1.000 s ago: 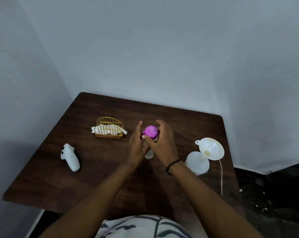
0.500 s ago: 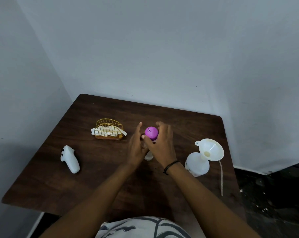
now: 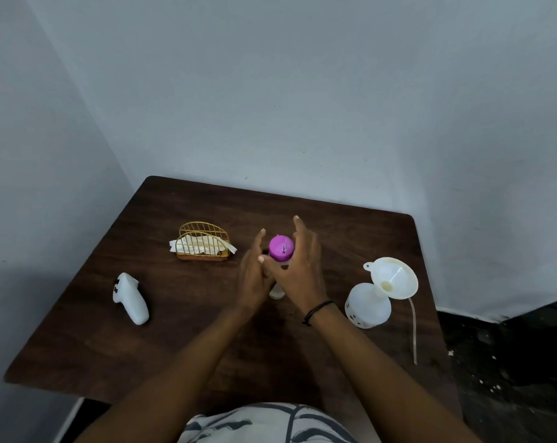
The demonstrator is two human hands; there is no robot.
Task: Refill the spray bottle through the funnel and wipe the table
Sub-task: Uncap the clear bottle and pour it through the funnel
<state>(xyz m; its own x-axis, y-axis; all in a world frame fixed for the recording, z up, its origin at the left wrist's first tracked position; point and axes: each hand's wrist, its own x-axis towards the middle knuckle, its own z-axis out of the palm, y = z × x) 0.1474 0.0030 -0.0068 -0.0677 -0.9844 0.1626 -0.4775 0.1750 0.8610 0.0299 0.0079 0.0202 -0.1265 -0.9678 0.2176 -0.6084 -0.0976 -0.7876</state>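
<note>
A small bottle with a glossy, rounded magenta cap (image 3: 281,248) stands at the middle of the dark wood-grain table (image 3: 187,340). The left hand (image 3: 254,276) grips its pale body; the right hand (image 3: 297,276) curls around the cap, fingers loosely spread. To the right, a translucent white spray bottle (image 3: 368,305) carries a cone-shaped funnel (image 3: 393,281) in its neck. A gold wire napkin holder (image 3: 203,246) stands to the left.

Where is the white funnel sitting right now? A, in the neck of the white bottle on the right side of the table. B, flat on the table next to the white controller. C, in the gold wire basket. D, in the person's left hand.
A: the funnel sits tilted in the neck of the white bottle, right of both hands.
</note>
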